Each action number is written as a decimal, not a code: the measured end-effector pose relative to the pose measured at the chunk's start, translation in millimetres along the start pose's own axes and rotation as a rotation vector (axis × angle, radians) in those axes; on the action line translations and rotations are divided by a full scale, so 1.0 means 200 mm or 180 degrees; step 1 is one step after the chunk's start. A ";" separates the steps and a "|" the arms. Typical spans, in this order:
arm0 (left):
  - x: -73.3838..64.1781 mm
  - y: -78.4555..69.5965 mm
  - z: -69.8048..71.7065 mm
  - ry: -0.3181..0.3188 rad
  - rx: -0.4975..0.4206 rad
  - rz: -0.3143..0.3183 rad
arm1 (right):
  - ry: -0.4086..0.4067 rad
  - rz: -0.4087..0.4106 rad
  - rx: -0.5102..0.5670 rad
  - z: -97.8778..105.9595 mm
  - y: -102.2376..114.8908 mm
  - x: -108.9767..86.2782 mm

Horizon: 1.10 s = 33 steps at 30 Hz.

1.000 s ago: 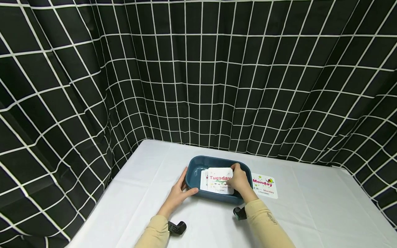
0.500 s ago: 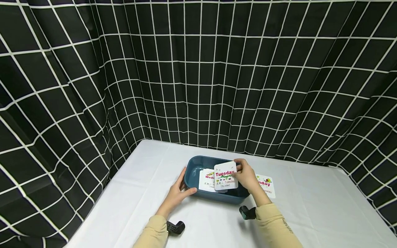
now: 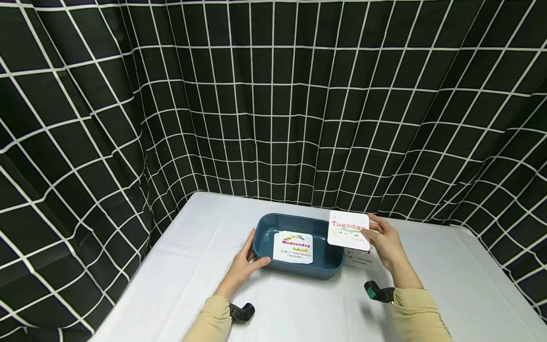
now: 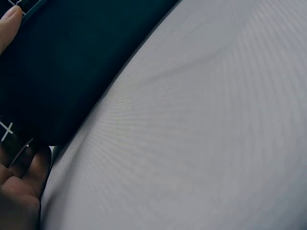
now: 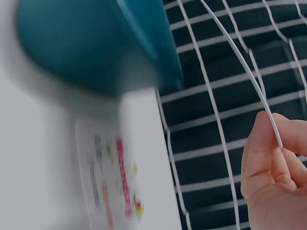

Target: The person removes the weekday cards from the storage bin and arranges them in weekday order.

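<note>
A blue plastic bin stands on the white table. My left hand holds its left end, thumb at the front rim and fingers along the left side. In the left wrist view, the thumb and fingers sit at opposite ends of the dark bin wall. Between thumb and fingers, my right hand pinches the right edge of a white Tuesday flashcard, raised by the bin's right end. In the right wrist view this flashcard appears edge-on, gripped by the right hand.
A Wednesday flashcard lies inside the bin, apparently atop others. On the table right of the bin lies a Monday flashcard, partly covered by the raised one. Behind the table hangs a black curtain with a white grid.
My right hand has lifted the Tuesday flashcard out of the bin and carried it right, over the Monday flashcard. The Wednesday flashcard is now uncovered. My left hand has stayed at the bin.
</note>
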<state>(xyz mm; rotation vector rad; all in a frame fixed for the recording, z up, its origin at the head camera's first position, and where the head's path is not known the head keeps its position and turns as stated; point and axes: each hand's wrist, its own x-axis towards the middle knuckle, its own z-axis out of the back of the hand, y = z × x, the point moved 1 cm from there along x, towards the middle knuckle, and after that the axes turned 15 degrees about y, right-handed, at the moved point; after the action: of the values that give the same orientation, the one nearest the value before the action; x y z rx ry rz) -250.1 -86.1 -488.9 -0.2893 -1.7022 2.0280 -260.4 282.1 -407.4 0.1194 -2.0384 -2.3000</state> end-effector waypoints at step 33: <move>0.00 0.00 0.00 -0.0002 0.0019 0.0022 | -0.0642 -0.1019 -0.1330 0.57 -0.31 -0.11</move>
<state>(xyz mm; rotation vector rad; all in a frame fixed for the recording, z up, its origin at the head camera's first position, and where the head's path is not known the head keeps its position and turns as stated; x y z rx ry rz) -250.6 -86.7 -489.0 -0.2930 -1.6975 2.0380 -250.6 403.7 -455.8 0.2106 -1.6622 -2.9942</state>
